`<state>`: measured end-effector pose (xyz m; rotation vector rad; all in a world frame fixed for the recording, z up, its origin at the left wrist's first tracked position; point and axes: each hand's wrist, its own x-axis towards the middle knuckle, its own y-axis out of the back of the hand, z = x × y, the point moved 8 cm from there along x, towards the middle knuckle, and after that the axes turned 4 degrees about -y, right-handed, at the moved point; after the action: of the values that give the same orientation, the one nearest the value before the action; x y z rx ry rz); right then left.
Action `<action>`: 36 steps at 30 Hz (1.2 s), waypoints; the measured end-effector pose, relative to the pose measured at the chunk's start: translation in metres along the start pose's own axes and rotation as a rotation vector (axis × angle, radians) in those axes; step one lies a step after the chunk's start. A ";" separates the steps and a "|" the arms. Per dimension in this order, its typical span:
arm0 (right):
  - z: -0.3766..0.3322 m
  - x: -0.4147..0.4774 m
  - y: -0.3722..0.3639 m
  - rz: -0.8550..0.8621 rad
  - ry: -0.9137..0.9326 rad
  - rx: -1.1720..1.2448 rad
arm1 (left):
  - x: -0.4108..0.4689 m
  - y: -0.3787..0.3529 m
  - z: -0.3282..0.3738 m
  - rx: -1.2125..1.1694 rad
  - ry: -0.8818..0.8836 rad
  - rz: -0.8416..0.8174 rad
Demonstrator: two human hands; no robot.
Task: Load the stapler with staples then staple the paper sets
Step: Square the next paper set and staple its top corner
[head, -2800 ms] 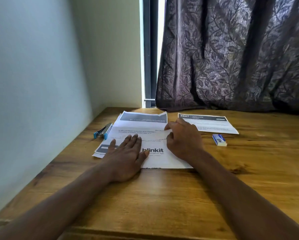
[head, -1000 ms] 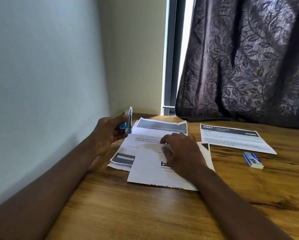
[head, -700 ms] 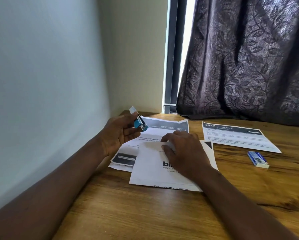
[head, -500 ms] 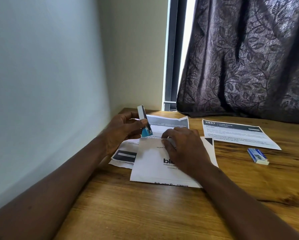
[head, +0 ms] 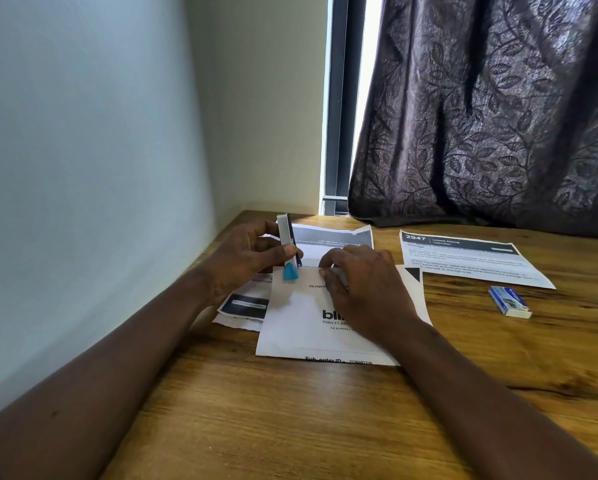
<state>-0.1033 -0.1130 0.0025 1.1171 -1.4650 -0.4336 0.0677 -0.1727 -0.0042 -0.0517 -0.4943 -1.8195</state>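
My left hand (head: 244, 258) grips a small silver and blue stapler (head: 288, 249), held nearly upright with its blue end at the top left corner of the front paper set (head: 296, 318). My right hand (head: 363, 289) presses on that paper set, fingertips near its top edge. More printed sheets (head: 328, 237) lie under and behind it. Another printed sheet (head: 464, 258) lies to the right. A small blue and white staple box (head: 509, 301) sits on the wooden table (head: 290, 420) at the right.
A pale wall (head: 83, 168) runs close along the table's left side and meets a back wall in the corner. A dark patterned curtain (head: 498, 116) hangs over the table's far edge, beside a dark window frame (head: 337, 133).
My left hand picked the stapler up from the table's left, turned it upright and lowered its blue end to the front paper's top left corner. My right hand stayed pressing on the paper.
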 end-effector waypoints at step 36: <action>-0.002 0.001 -0.003 -0.003 0.024 -0.017 | 0.004 -0.001 -0.003 -0.097 0.037 -0.040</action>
<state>-0.1002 -0.1144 0.0016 1.1069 -1.4365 -0.4326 0.0660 -0.1775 -0.0065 -0.0747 -0.3831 -1.8791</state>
